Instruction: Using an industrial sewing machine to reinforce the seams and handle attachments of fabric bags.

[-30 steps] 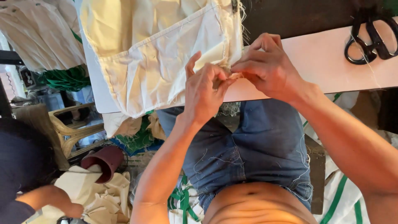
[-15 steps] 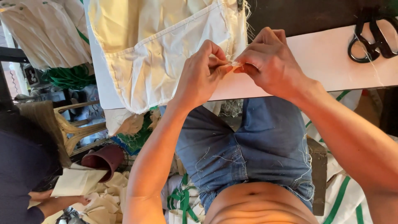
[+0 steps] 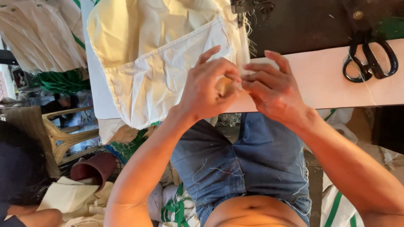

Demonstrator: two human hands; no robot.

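Cluttered workshop floor surrounds the table (image 3: 320,84). Both hands have been drifting left along its edge: left hand (image 3: 210,88) and right hand (image 3: 271,86) are pinching together the cloth (image 3: 164,59) corner, still picking at it.

Cloth (image 3: 168,63): cream, plain, no print. Surface (image 3: 328,80): pale pink-white. Scissors (image 3: 370,59): black handles. Sewing machine (image 3: 303,25): dark brown-black, one brass-coloured screw. Shorts (image 3: 248,164): faded blue denim with white thread bits. Sacks (image 3: 336,206) on the floor: white with green stripes. Pot (image 3: 92,168) lower left: maroon.
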